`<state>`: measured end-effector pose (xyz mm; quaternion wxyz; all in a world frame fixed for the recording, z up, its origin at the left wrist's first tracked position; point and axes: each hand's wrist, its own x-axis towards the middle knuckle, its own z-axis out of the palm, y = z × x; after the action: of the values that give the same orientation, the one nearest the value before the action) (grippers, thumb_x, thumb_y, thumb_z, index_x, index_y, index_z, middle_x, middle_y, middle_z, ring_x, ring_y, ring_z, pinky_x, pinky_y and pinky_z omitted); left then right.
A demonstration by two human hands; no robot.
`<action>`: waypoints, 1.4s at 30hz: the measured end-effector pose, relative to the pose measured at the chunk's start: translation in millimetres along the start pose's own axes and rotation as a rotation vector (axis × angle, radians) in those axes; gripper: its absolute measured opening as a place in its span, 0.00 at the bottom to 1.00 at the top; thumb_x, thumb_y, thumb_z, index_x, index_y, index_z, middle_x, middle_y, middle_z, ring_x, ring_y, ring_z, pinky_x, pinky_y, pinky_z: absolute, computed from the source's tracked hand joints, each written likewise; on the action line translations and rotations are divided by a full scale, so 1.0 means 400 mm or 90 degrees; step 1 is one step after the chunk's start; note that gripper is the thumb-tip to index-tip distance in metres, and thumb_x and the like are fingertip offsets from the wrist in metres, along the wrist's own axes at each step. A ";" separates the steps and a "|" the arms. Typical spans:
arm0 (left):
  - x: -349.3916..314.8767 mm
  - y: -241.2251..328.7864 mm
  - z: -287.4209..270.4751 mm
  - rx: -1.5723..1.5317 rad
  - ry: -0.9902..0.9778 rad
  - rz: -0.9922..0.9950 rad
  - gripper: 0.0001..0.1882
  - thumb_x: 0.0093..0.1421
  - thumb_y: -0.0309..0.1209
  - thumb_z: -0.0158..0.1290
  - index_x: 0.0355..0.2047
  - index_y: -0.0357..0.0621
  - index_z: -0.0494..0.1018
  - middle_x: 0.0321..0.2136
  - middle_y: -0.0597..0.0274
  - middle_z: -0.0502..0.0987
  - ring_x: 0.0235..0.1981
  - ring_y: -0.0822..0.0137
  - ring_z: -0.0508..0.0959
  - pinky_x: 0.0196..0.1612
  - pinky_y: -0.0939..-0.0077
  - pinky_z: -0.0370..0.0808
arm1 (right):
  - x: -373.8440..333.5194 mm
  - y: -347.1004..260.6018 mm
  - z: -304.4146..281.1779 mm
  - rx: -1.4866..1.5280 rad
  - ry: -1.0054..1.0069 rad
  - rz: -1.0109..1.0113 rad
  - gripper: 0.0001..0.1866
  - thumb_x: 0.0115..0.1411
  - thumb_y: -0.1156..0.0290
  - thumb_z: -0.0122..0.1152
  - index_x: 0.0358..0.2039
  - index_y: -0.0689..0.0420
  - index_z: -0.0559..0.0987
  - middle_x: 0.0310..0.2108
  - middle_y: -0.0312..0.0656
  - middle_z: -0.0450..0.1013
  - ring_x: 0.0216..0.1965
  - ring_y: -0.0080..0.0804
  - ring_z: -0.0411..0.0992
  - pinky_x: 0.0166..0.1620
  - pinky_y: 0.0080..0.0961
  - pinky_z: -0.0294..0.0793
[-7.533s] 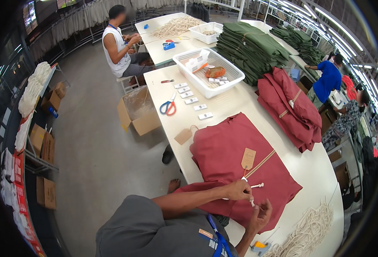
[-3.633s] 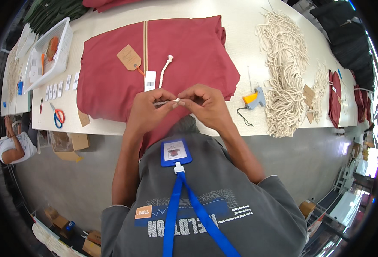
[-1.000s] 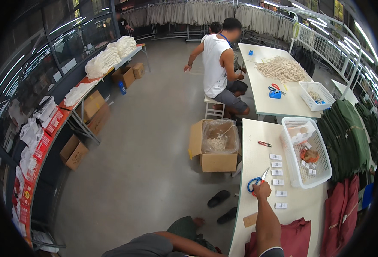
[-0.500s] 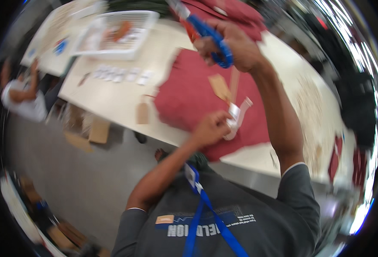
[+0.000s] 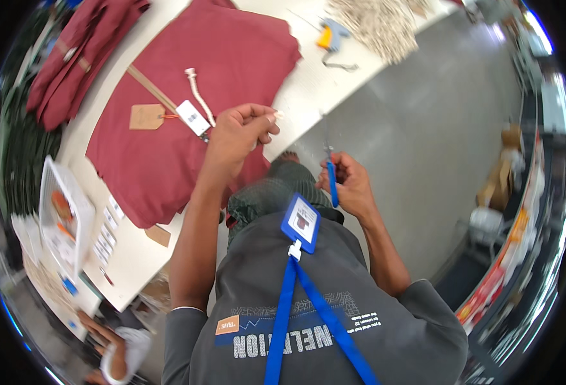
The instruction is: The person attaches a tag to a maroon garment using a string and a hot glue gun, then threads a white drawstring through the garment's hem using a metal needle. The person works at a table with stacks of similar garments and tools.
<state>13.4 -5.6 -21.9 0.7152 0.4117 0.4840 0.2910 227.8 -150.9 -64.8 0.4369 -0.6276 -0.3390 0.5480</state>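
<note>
Across the tabletop (image 5: 308,86), far left, lies the folded red cloth (image 5: 238,70), its brown tag (image 5: 146,117), white label (image 5: 193,118) and knotted cord (image 5: 197,92) seemingly in place. What remains appears to concern the white cord end (image 5: 278,115) held in the left hand (image 5: 240,133), grip pinched closed; whether it is cut cannot be told. The right hand (image 5: 350,183) wraps its grip round the blue-handled scissors (image 5: 331,184), blades blurred. Faint print marks the tag, a barcode the label; the grey shirt (image 5: 379,308) carries large lettering.
</note>
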 end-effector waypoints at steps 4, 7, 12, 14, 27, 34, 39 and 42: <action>0.004 -0.016 0.021 0.056 -0.086 -0.005 0.09 0.67 0.29 0.55 0.41 0.35 0.79 0.28 0.61 0.82 0.25 0.76 0.78 0.29 0.84 0.73 | -0.098 0.067 0.090 0.062 0.073 0.036 0.16 0.56 0.71 0.74 0.38 0.60 0.74 0.28 0.33 0.72 0.27 0.18 0.70 0.31 0.19 0.72; -0.001 -0.036 0.037 0.047 -0.128 -0.021 0.10 0.68 0.29 0.56 0.42 0.34 0.79 0.30 0.59 0.82 0.27 0.74 0.79 0.34 0.79 0.78 | -0.145 0.090 0.156 -0.030 0.151 -0.010 0.21 0.55 0.62 0.77 0.37 0.60 0.73 0.26 0.34 0.71 0.27 0.20 0.67 0.31 0.23 0.70; -0.001 -0.054 0.043 0.039 -0.183 -0.041 0.11 0.68 0.27 0.56 0.46 0.33 0.77 0.33 0.56 0.81 0.29 0.73 0.79 0.38 0.74 0.81 | -0.190 0.098 0.208 -0.110 0.224 -0.010 0.26 0.57 0.53 0.73 0.37 0.61 0.70 0.24 0.41 0.68 0.26 0.32 0.69 0.33 0.32 0.71; 0.003 -0.063 0.045 0.021 -0.191 -0.057 0.11 0.68 0.27 0.56 0.48 0.33 0.75 0.32 0.56 0.81 0.28 0.73 0.78 0.37 0.75 0.80 | -0.196 0.101 0.213 -0.128 0.235 -0.008 0.27 0.57 0.53 0.74 0.38 0.61 0.69 0.24 0.42 0.68 0.26 0.34 0.69 0.33 0.34 0.71; 0.037 -0.064 0.053 0.082 -0.288 -0.129 0.07 0.66 0.28 0.57 0.39 0.35 0.76 0.30 0.58 0.81 0.26 0.75 0.77 0.33 0.78 0.78 | -0.172 0.116 0.205 -0.127 0.268 -0.035 0.36 0.54 0.43 0.73 0.46 0.63 0.74 0.25 0.42 0.68 0.27 0.37 0.70 0.33 0.35 0.71; 0.048 -0.060 0.067 0.143 -0.276 -0.100 0.07 0.63 0.26 0.59 0.37 0.32 0.79 0.28 0.58 0.81 0.23 0.74 0.77 0.30 0.80 0.77 | -0.151 0.104 0.199 -0.137 0.254 -0.020 0.33 0.53 0.44 0.74 0.35 0.62 0.71 0.22 0.44 0.68 0.25 0.38 0.70 0.32 0.36 0.71; 0.057 -0.063 0.071 0.191 -0.267 -0.082 0.08 0.62 0.27 0.60 0.36 0.32 0.79 0.26 0.59 0.81 0.23 0.75 0.77 0.29 0.81 0.77 | -0.148 0.094 0.200 -0.146 0.234 0.027 0.27 0.57 0.49 0.72 0.36 0.62 0.72 0.25 0.46 0.72 0.27 0.35 0.71 0.34 0.34 0.72; 0.062 -0.067 0.069 0.196 -0.259 -0.083 0.08 0.61 0.27 0.60 0.35 0.33 0.79 0.26 0.59 0.81 0.22 0.75 0.77 0.29 0.81 0.77 | -0.143 0.095 0.203 -0.165 0.231 0.024 0.24 0.60 0.52 0.71 0.36 0.61 0.73 0.24 0.43 0.72 0.27 0.31 0.69 0.33 0.31 0.71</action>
<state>48.6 -7.3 -51.2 0.7441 0.5335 0.3945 0.0783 136.2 -202.9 -78.8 0.3961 -0.7730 -0.3103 0.3863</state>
